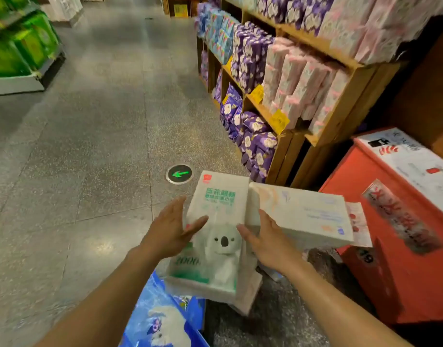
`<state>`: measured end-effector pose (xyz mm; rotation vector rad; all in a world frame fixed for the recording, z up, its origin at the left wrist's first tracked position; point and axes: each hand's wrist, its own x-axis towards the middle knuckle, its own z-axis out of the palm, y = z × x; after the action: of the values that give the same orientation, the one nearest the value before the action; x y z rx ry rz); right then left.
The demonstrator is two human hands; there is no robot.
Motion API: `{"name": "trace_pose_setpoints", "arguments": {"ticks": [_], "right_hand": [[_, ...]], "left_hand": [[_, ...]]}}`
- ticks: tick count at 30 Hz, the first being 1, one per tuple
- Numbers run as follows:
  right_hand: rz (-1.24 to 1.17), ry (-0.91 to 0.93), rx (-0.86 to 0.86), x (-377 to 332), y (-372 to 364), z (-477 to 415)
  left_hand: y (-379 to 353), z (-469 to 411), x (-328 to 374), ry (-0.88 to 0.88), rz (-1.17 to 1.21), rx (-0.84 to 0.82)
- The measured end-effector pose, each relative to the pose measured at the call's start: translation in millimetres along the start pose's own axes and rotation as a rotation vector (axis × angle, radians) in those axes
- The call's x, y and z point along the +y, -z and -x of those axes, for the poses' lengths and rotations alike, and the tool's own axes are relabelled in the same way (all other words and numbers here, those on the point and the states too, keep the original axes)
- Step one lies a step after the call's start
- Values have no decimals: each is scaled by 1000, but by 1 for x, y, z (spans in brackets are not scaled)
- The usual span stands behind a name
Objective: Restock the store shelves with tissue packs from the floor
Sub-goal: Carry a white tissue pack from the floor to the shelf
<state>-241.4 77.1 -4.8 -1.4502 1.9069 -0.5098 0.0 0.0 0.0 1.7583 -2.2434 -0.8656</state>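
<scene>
A white tissue pack with green print and a koala picture (219, 209) stands on end on the floor stack in front of me. My left hand (173, 227) lies flat against its left side, thumb across the front. My right hand (268, 240) touches its right edge with straight fingers. A second white tissue pack (300, 214) lies tilted behind my right hand, resting against the first. More white packs (245, 296) lie beneath. The wooden shelves (340, 116) on the right hold pink packs (303, 81) and purple packs (250, 53).
A red and white carton (400, 221) stands close on the right. A blue plastic bag (163, 319) lies on the floor below my arms. A green arrow floor light (179, 174) sits ahead. Green product stacks (20, 46) stand far left across the grey aisle.
</scene>
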Motion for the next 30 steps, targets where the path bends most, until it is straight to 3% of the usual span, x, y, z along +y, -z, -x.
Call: {"name": "trace_pose_setpoints", "arguments": {"ticks": [4,10,16,21,30], "right_hand": [[-151,-131,7,22,-43,-30],[-646,-91,45,29,-85,-61],[-751,-92,26,-9,-63,-32],[-865,-49,-35,-108,21,6],[-841,94,-190,-372,223,86]], "left_hand": [[-39,-28,-19,32,131,-27],[-63,-58,-38,68,326,-17],[-28,-23,-11,72,352,8],[78,27,41,130,494,121],[381,139,155,316,612,313]]}}
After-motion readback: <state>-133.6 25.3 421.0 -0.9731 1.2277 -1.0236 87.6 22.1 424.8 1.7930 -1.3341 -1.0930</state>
